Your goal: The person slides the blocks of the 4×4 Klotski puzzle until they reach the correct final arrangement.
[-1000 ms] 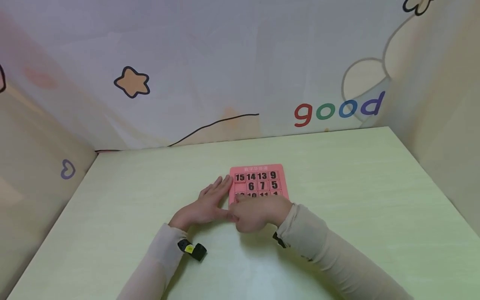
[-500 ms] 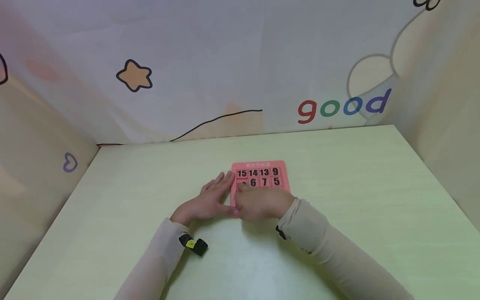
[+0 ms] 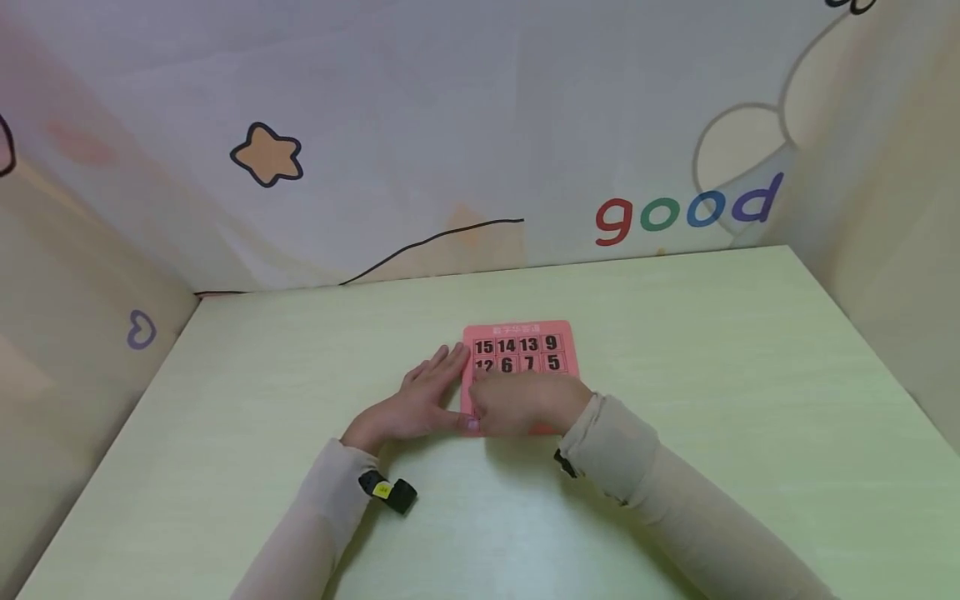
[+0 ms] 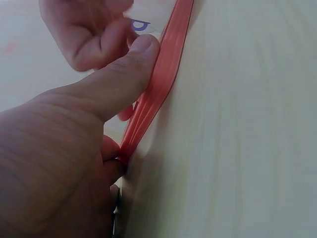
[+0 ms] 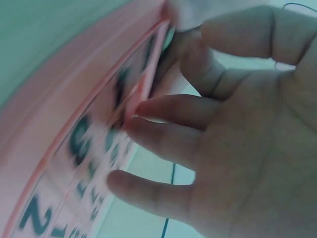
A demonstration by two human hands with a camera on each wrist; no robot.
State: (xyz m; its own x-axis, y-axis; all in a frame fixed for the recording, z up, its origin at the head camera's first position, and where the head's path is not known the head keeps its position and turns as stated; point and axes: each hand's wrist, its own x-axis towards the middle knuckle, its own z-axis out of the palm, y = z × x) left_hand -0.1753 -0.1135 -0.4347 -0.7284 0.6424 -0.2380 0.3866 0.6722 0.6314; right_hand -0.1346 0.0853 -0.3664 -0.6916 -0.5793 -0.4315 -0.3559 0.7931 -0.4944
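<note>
A flat pink number slide puzzle (image 3: 516, 328) lies on the table. Its top row reads 15, 14, 13, 9; below it show 12, 6, 7, 5. The lower rows are mostly hidden behind my right hand (image 3: 525, 402), whose index fingertip touches the left column just below the 12. In the right wrist view its other fingers (image 5: 158, 144) are loosely bent over the tiles, holding nothing. My left hand (image 3: 412, 410) braces the puzzle, with spread, fairly straight fingers at the left edge and the thumb (image 4: 133, 62) against the near edge by the corner.
The pale green table (image 3: 712, 350) stretches around the puzzle on every side. A patterned cloth wall (image 3: 420, 150) stands along the back, with more cloth on both sides. A black wrist strap (image 3: 387, 492) sits on the left sleeve.
The 12 tile has slid away from me into the gap under the 15, pushed by my right index finger. My left hand has stayed at the puzzle's corner. The head view has shifted slightly.
</note>
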